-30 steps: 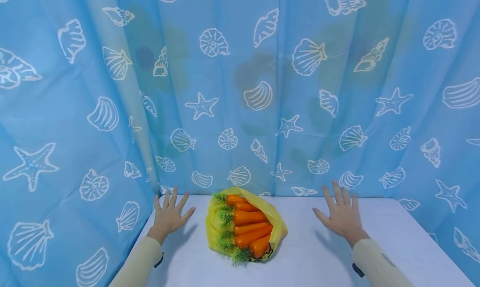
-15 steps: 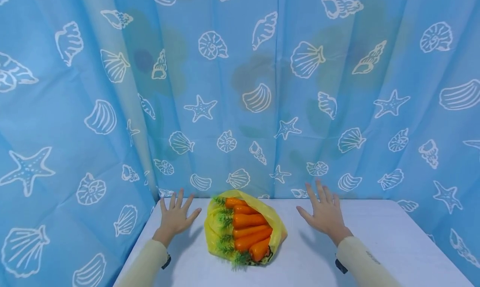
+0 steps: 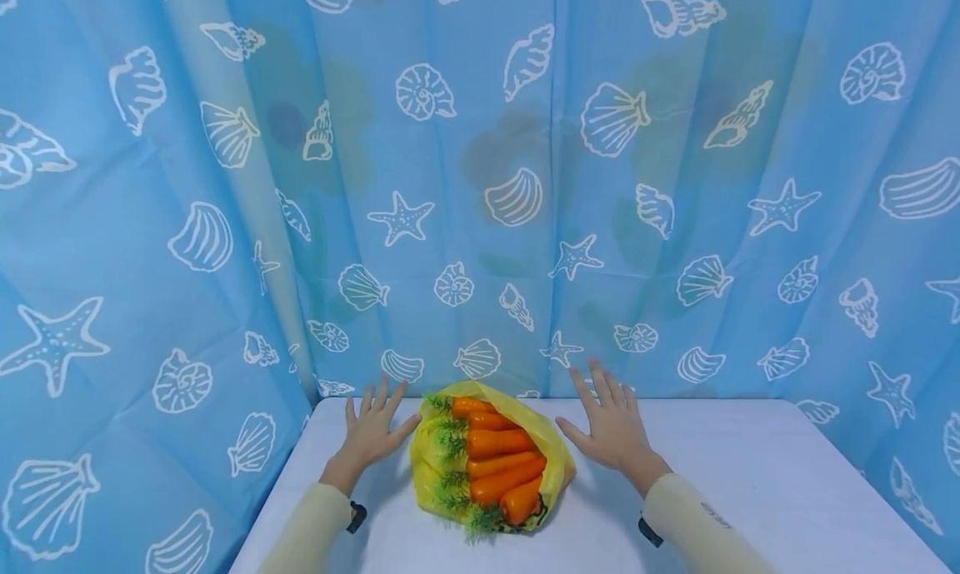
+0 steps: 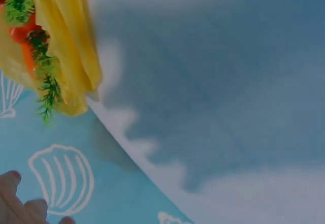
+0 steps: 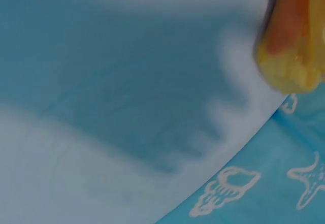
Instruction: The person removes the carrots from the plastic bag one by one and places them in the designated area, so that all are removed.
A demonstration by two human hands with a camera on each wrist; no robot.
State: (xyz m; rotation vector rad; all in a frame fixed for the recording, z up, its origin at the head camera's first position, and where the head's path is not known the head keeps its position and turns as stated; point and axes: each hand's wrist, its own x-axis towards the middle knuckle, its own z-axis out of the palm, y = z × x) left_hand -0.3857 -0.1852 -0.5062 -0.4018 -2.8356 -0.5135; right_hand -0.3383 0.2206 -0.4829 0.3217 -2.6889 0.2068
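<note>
A yellow plastic bag lies on the table with its mouth spread, showing several orange carrots with green leafy tops. Just left of it, in the head view, my left hand hovers with fingers spread, its thumb near the bag's edge. Over on the other side my right hand is held likewise, fingers spread and thumb close to the bag. Neither hand grips anything. Fingertips of the left hand show at the corner of the left wrist view. In the right wrist view only the bag's end appears.
The white tabletop stretches under the bag and both hands. A blue curtain with white shell and starfish prints hangs behind the table and along its sides. Shadows of the hands fall on the tabletop.
Both hands have moved inward toward the bag, the left one rightward and the right one leftward. The bag with the carrots has stayed in place.
</note>
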